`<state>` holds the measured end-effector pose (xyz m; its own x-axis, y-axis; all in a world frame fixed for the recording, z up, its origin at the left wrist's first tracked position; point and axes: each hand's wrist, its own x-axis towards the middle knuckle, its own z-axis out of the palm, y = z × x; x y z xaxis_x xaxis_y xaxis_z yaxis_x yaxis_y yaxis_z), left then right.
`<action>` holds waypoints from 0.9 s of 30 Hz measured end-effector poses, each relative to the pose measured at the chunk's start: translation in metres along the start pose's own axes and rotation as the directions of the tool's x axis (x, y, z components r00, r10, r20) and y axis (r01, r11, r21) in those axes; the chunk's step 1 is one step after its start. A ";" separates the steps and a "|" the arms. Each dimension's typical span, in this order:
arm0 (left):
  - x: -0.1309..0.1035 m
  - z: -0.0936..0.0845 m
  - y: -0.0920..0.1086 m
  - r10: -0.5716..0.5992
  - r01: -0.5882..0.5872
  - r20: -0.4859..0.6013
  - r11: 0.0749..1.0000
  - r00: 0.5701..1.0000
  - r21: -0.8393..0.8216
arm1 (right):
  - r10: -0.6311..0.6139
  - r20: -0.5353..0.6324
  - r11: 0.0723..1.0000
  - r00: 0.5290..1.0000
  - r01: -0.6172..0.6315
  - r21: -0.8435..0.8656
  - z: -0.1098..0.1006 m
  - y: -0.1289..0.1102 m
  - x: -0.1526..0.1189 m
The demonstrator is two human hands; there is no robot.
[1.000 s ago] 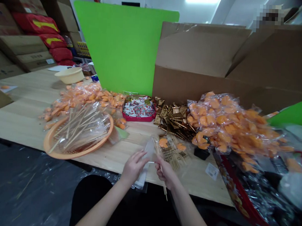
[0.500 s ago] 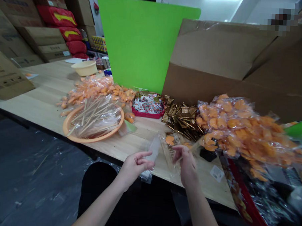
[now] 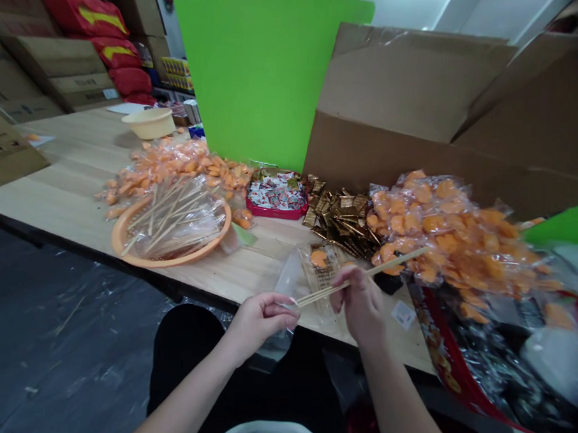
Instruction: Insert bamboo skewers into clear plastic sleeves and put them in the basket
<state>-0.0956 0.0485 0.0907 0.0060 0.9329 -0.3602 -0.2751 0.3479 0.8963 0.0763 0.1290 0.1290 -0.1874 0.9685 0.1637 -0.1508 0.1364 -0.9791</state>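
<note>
Sticks (image 3: 399, 259), one bundle: above the table's (image 3: 263, 241) front edge, right hand (image 3: 362, 306) closed round them, left hand (image 3: 265, 321) pinched at their tips, seemingly on clear film; not yet wrapped. Bagged sticks (image 3: 176, 221): in the basket (image 3: 119, 240), apparently done. More sticks (image 3: 325, 280): near the front edge, remaining.

A lane of desk (image 3: 254, 263) is running between the orange basket (image 3: 118, 234) and plastic sleeves (image 3: 289, 274), the red tray (image 3: 276, 213) closing its far end. Rightward, the slanting sticks (image 3: 396, 261) are barring the nearer space; gold packets (image 3: 339, 215) and bagged orange pieces (image 3: 442, 226) are blocking beyond.
</note>
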 end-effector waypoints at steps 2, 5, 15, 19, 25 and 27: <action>-0.003 0.000 0.001 -0.010 0.012 0.035 0.999 0.999 -0.039 | 0.002 0.057 0.995 0.998 0.004 -0.096 0.005 0.004 -0.001; -0.008 -0.001 0.005 -0.037 0.044 0.099 0.997 0.994 -0.063 | 0.017 0.117 0.995 0.993 -0.005 -0.104 0.007 0.012 -0.007; -0.010 0.005 0.008 -0.092 0.084 0.226 0.996 0.970 0.042 | -0.019 0.198 0.978 0.980 0.059 -0.199 0.000 0.019 0.003; -0.007 0.009 0.006 -0.088 0.090 0.217 0.996 0.972 0.001 | -0.160 0.059 0.968 0.985 0.168 -0.185 -0.004 0.008 0.010; -0.003 0.013 0.011 0.038 -0.026 0.151 0.997 0.988 -0.078 | 0.081 0.341 0.960 0.936 0.018 -0.279 0.004 0.012 -0.029; -0.005 0.013 0.008 0.056 -0.055 0.097 0.998 0.994 -0.018 | 0.194 0.138 0.970 0.971 -0.168 -0.178 0.003 0.020 -0.032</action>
<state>-0.0855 0.0483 0.1032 0.0839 0.9557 -0.2822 -0.2920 0.2943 0.9100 0.0768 0.1000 0.1044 -0.3455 0.9383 -0.0138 0.0576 0.0065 -0.9983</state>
